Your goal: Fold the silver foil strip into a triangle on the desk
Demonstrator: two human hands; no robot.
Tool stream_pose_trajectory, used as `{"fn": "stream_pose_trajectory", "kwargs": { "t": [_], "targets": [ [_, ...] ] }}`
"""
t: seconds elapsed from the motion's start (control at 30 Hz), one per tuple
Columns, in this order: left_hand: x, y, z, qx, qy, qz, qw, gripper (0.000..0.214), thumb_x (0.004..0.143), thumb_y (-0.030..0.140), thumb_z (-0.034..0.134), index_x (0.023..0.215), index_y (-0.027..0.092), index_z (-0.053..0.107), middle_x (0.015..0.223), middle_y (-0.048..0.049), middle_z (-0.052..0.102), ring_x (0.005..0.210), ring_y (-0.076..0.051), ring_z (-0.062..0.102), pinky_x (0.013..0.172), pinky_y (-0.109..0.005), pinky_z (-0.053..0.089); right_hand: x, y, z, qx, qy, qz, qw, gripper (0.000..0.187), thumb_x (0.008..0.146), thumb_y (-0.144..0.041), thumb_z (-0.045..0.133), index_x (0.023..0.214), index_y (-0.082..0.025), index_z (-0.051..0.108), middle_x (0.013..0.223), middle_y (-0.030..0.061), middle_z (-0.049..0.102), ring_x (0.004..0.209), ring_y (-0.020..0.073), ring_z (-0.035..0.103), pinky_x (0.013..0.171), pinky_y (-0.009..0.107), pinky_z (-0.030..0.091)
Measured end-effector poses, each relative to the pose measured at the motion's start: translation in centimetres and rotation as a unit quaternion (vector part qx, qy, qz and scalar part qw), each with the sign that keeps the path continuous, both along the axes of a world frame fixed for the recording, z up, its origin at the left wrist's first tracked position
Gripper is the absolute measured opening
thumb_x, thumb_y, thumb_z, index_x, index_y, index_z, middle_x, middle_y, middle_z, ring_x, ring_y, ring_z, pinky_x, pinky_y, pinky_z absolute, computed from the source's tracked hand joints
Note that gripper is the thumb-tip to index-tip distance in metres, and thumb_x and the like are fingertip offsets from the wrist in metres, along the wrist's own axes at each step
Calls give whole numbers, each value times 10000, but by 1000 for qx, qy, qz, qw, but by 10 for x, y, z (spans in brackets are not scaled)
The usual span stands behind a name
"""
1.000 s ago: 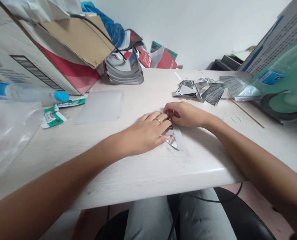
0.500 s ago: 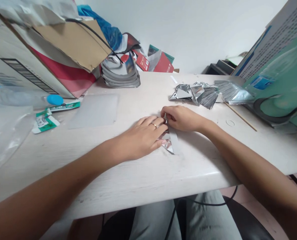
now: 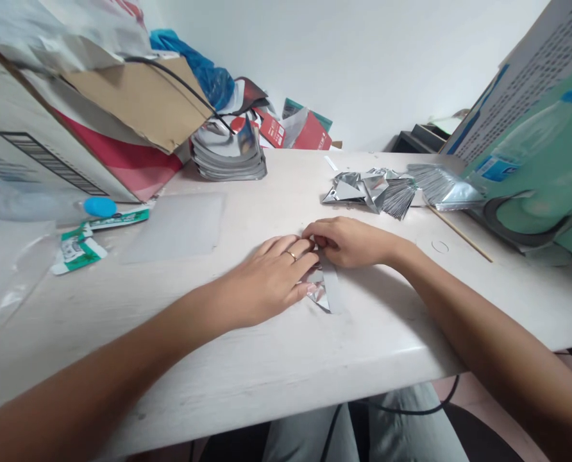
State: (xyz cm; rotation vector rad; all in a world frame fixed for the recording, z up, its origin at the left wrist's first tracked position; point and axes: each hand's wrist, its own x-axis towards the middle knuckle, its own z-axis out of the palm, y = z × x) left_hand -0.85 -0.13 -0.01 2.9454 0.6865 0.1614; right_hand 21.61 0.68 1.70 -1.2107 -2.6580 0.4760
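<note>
My left hand (image 3: 279, 276) lies flat on a piece of silver foil (image 3: 320, 292), fingers stretched out and pressing it to the table. A ring is on one finger. Against the foil's right side shows a narrow whitish strip (image 3: 331, 289). My right hand (image 3: 346, 240) is curled at the far end of the foil, its fingertips bent down beside the left fingers. What the right fingers pinch, if anything, is hidden under them.
Folded silver foil pieces (image 3: 363, 189) lie behind my right hand, near a thin wooden stick (image 3: 459, 232). To the left are a translucent sheet (image 3: 175, 224), a plastic bottle (image 3: 36, 202) and a large carton (image 3: 40, 141). A curved stack of sheets (image 3: 231, 163) stands at the back.
The whole view has tilted slightly upward, so things sit a little lower in the picture. Both hands stay at the foil, with barely any visible shift of the fingers.
</note>
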Motion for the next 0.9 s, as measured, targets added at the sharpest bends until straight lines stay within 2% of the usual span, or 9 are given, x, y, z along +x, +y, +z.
{"fn": "stream_pose_trajectory", "kwargs": {
  "t": [0.17,0.4,0.6,0.9],
  "targets": [
    [1,-2,4,-6,7,7,1000,348,1013,451,435,1258,216,511,1365,-85,483,1310,-289,386,1084,-474,342,4,1,4,-44,46,11,998,408,737,-58,505,1114,-158,623,851,15,644,696,114,514,635,231,373],
    [1,-3,4,-8,13,10,1000,365,1011,450,444,1286,217,504,1380,-88,472,1342,-290,363,1093,-480,340,9,3,7,-77,69,-2,995,408,738,-48,495,1100,-159,647,851,10,678,705,112,569,651,225,411],
    [1,-3,4,-3,15,11,1000,364,1005,438,464,1281,205,508,1389,-92,463,1344,-299,360,1086,-480,355,3,2,3,-47,65,-33,996,311,770,-66,491,1015,-158,658,828,12,671,694,109,551,650,226,396],
    [2,-6,5,-3,30,12,999,365,1016,444,425,1278,201,503,1378,-95,465,1328,-313,376,1086,-502,360,2,2,-1,-50,56,-13,997,303,776,-70,482,1029,-162,619,857,26,647,705,120,527,648,236,372]
  ]
}}
